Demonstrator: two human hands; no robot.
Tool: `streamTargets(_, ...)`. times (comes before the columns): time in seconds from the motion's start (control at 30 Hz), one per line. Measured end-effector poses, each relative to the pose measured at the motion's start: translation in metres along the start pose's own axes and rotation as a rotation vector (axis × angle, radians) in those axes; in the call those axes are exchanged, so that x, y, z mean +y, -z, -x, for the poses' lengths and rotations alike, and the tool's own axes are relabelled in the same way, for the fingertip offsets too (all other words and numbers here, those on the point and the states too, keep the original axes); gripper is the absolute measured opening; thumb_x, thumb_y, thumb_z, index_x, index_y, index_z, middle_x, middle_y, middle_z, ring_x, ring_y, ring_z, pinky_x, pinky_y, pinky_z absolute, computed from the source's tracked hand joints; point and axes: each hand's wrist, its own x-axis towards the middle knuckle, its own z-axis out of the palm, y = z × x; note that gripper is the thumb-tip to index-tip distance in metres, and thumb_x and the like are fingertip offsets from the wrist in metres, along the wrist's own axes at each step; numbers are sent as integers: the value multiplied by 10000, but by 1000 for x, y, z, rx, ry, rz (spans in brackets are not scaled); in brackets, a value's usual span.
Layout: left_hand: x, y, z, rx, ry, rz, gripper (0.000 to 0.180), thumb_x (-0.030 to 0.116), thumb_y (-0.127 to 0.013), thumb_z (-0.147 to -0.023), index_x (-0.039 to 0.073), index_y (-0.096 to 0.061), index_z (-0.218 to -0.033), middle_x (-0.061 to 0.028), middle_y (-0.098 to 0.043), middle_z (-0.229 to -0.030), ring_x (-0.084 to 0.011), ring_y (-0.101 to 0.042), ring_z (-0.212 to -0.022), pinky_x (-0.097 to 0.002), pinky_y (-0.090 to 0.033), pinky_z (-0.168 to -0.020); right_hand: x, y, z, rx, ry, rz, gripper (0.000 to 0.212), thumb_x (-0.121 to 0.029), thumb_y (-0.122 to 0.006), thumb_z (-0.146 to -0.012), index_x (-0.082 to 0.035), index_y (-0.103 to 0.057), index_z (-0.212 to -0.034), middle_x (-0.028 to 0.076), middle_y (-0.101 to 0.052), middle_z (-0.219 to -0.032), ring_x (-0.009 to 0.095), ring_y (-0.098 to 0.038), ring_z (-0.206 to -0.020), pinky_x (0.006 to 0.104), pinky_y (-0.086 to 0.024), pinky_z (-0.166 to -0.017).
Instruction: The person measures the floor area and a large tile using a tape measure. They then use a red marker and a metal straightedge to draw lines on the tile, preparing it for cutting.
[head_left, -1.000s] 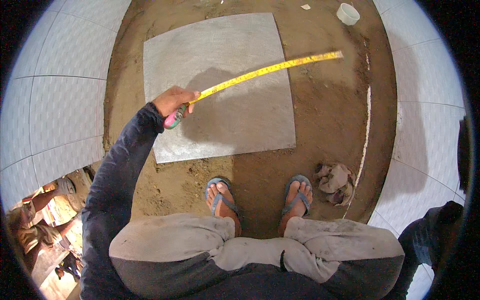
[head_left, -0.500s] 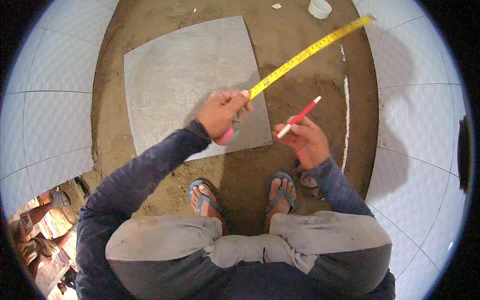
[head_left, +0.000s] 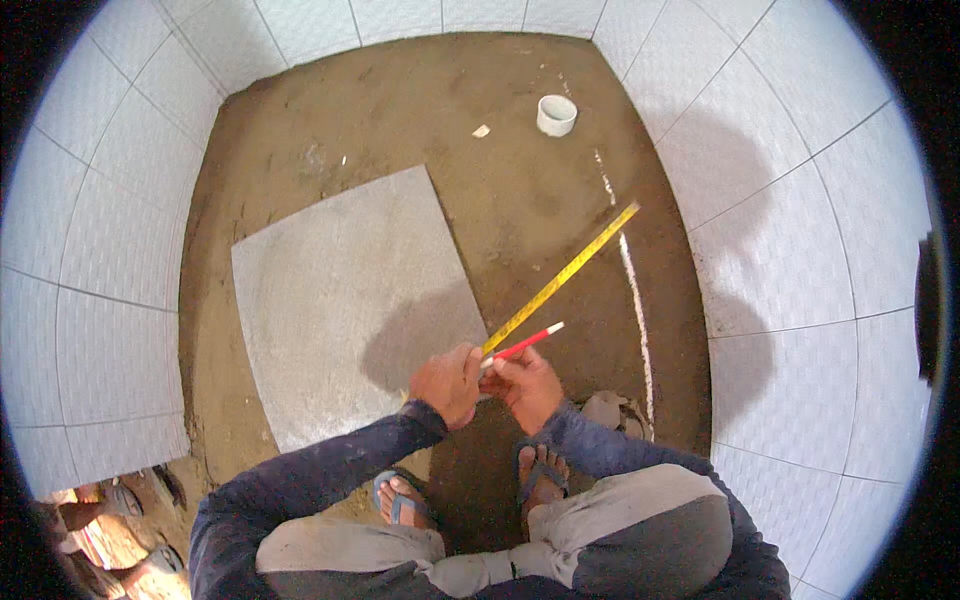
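- Left hand [head_left: 447, 385], gripping the tape measure [head_left: 562, 278], has moved beside the right hand [head_left: 527, 388], which pinches a red pen [head_left: 525, 345].
- Yellow blade spans open dirt floor [head_left: 520, 230] right of the grey tile's [head_left: 345, 300] edge.

We wear long navy sleeves [head_left: 320, 458], pale grey trousers [head_left: 345, 545] with dark grey panels [head_left: 665, 545], and blue-grey thong flip-flops [head_left: 397, 508].

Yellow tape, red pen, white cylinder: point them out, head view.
Yellow tape [head_left: 561, 279]: head view, middle of the extended blade.
Red pen [head_left: 525, 344]: head view, red part of barrel.
White cylinder [head_left: 556, 122]: head view, outer side wall.
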Motion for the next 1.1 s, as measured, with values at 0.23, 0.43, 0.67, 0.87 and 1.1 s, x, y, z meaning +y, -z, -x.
streamTargets(0.23,9,10,2,-3,36,-115,361,359,-367,-1009,75,-567,-909,-243,-640,-742,-478,-612,-724,-592,-465,-657,0,-9,-5,30,62,145,213,-200,-608,-944,-16,-599,-1051,86,-664,-923,190,-659,-785,345,-563,-699)
streamTargets(0.43,2,9,-1,-28,16,-121,399,363,-338,-1017,60,-566,-890,-242,-637,-753,-466,-611,-720,-584,-459,-657,-12,-11,-9,144,115,322,252,-258,-604,-954,-11,-639,-926,60,-667,-783,154,-641,-694,292,-499,-602)
streamTargets(0.67,-16,-10,-7,-78,-137,-60,466,392,-296,-1021,39,-580,-912,-180,-632,-726,-352,-627,-670,-509,-466,-619,-34,10,-16,188,359,409,270,-269,-566,-964,-20,-648,-897,52,-678,-789,155,-635,-730,310,-495,-670)
streamTargets(0.87,-47,19,-3,-215,42,212,538,445,-308,-1021,13,-586,-863,-125,-597,-691,-269,-599,-635,-433,-451,-612,-105,43,-10,-55,1027,1625,130,-210,-648,-870,-88,-617,-903,64,-637,-856,256,-604,-808,387,-456,-719)
streamTargets(1.1,-53,36,-9,-248,-126,209,546,464,-329,-1016,1,-569,-858,-123,-561,-677,-263,-561,-639,-406,-439,-637,-77,9,-8,-260,904,2002,137,-130,-640,-756,-111,-588,-881,63,-526,-850,265,-543,-863,410,-416,-725)
